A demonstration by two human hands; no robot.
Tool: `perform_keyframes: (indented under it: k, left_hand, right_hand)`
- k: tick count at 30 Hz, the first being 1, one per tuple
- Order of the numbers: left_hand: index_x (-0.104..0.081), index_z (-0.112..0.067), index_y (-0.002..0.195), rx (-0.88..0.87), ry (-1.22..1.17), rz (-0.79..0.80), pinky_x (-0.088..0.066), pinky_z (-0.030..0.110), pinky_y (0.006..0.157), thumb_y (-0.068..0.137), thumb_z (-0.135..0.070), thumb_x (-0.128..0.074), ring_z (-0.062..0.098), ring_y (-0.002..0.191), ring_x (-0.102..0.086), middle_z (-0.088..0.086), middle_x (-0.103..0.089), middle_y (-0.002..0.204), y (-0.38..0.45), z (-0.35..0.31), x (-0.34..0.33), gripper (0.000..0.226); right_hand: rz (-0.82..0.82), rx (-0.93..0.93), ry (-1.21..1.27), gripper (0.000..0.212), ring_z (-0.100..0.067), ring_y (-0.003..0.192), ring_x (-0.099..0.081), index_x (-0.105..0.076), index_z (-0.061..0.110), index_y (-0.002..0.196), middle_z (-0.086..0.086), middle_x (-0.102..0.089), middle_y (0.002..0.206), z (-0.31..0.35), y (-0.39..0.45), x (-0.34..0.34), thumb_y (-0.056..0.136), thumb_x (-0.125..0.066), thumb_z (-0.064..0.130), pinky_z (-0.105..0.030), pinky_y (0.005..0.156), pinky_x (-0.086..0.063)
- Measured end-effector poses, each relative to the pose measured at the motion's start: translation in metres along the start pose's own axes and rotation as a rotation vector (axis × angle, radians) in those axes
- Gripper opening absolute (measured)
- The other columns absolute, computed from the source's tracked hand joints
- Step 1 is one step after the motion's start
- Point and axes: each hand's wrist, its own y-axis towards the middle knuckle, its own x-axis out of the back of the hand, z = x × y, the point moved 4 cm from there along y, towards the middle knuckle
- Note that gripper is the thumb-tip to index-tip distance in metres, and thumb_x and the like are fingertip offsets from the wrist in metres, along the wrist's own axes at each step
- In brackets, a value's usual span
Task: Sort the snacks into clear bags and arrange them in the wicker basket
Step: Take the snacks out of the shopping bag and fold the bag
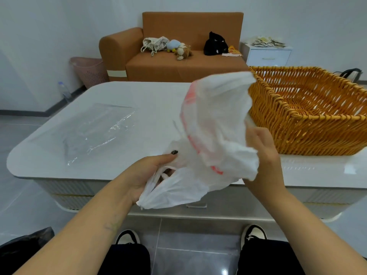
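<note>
From the head camera, a seated person is holding a crumpled white plastic shopping bag with red print up over the near edge of a white counter. The left hand is curling its fingers round the bag's bunched handles at the lower end, its grip closed on the plastic with a dark-painted thumbnail showing on top. The right hand is gripping the bag's rumpled side from behind, fingers mostly hidden by the plastic, so how tightly that grip is closing cannot be told exactly. The bag's upper end is rising in front of the near-left corner of a wicker basket, which is standing on the right part of the counter with its woven floor showing. Flat clear bags are lying on the left part of the counter, well apart from the basket. Beyond the counter, a brown sofa is carrying a drawstring pouch, plush toys and a black bag. A pink laundry basket is standing beside the sofa's arm, and a white drawer cabinet topped with loose papers is sitting to its right. The person's black-and-white shoes are resting on the grey tiled floor.
</note>
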Motion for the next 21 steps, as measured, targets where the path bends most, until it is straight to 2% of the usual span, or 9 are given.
perform_keyframes:
  k: [2,3,4,6,9,11,13,17,21]
  left_hand:
    - [-0.062,0.000,0.122,0.014,-0.062,0.012,-0.060,0.033,0.067,0.082,-0.026,-0.068,0.024,0.069,-0.068,0.014,-0.067,0.089,-0.001,-0.002,-0.002,0.048]
    - [-0.061,0.002,0.123,-0.005,-0.067,0.026,-0.062,0.038,0.068,0.086,-0.030,-0.062,0.029,0.074,-0.070,0.018,-0.069,0.093,-0.001,-0.003,-0.003,0.049]
    - [-0.059,0.003,0.127,-0.042,-0.054,0.037,-0.060,0.046,0.081,0.090,-0.039,-0.055,0.035,0.091,-0.070,0.022,-0.069,0.107,-0.001,-0.004,-0.002,0.056]
    - [-0.055,0.001,0.133,-0.092,-0.083,0.106,-0.043,0.058,0.104,0.090,-0.063,-0.045,0.044,0.118,-0.058,0.025,-0.060,0.129,-0.001,-0.007,-0.003,0.078]
    - [-0.048,-0.009,0.140,-0.141,-0.100,0.268,-0.031,0.064,0.110,0.075,-0.084,-0.044,0.048,0.126,-0.050,0.022,-0.054,0.138,-0.006,-0.013,-0.012,0.100]
    - [-0.052,-0.014,0.138,-0.221,-0.003,0.241,-0.042,0.062,0.101,0.076,-0.079,-0.046,0.043,0.121,-0.057,0.018,-0.059,0.134,-0.008,-0.013,-0.019,0.090]
    - [-0.062,-0.011,0.125,-0.310,0.096,0.076,-0.057,0.050,0.081,0.079,-0.061,-0.056,0.035,0.102,-0.069,0.016,-0.069,0.117,-0.006,-0.014,-0.022,0.068]
    - [-0.068,-0.005,0.116,-0.349,0.079,-0.126,-0.055,0.050,0.091,0.070,-0.034,-0.079,0.035,0.096,-0.070,0.022,-0.070,0.111,-0.002,-0.015,-0.017,0.056]
    - [-0.067,-0.001,0.112,-0.397,-0.018,-0.295,-0.058,0.047,0.083,0.074,-0.015,-0.079,0.035,0.092,-0.072,0.021,-0.073,0.102,0.000,-0.024,0.004,0.043]
  right_hand:
    - [0.068,0.177,-0.195,0.049,-0.026,0.091,-0.058,-0.047,0.015,0.135,-0.013,-0.051,0.113,0.002,0.000,-0.001,0.087,-0.058,0.016,-0.039,0.056,-0.056]
    - [0.094,0.217,-0.242,0.046,-0.029,0.094,-0.058,-0.047,0.019,0.133,-0.014,-0.051,0.117,0.003,0.000,-0.001,0.088,-0.055,0.020,-0.039,0.057,-0.057]
    - [0.118,0.250,-0.268,0.044,-0.031,0.097,-0.058,-0.048,0.021,0.132,-0.015,-0.052,0.120,0.005,0.000,-0.001,0.088,-0.054,0.022,-0.039,0.058,-0.057]
    - [0.167,0.308,-0.297,0.044,-0.036,0.097,-0.057,-0.050,0.021,0.129,-0.019,-0.055,0.121,0.008,-0.001,-0.004,0.086,-0.057,0.016,-0.039,0.059,-0.054]
    - [0.259,0.387,-0.354,0.049,-0.034,0.083,-0.055,-0.058,0.019,0.123,-0.021,-0.056,0.124,0.018,-0.007,-0.017,0.079,-0.058,-0.001,-0.037,0.056,-0.048]
    - [0.317,0.427,-0.376,0.054,-0.032,0.080,-0.052,-0.063,0.018,0.120,-0.020,-0.055,0.128,0.026,-0.012,-0.028,0.073,-0.056,-0.008,-0.037,0.057,-0.045]
    - [0.353,0.440,-0.376,0.057,-0.031,0.081,-0.048,-0.062,0.018,0.121,-0.018,-0.050,0.132,0.032,-0.018,-0.040,0.071,-0.054,-0.007,-0.038,0.060,-0.043]
    - [0.461,0.357,-0.330,0.080,-0.030,0.091,-0.044,-0.053,0.020,0.132,-0.015,-0.043,0.141,0.036,-0.025,-0.053,0.056,-0.063,-0.005,-0.040,0.069,-0.046]
    - [0.617,0.305,-0.164,0.094,-0.038,0.125,-0.038,-0.032,0.023,0.148,-0.009,-0.019,0.158,0.040,-0.028,-0.046,0.059,-0.055,0.002,-0.048,0.096,-0.045]
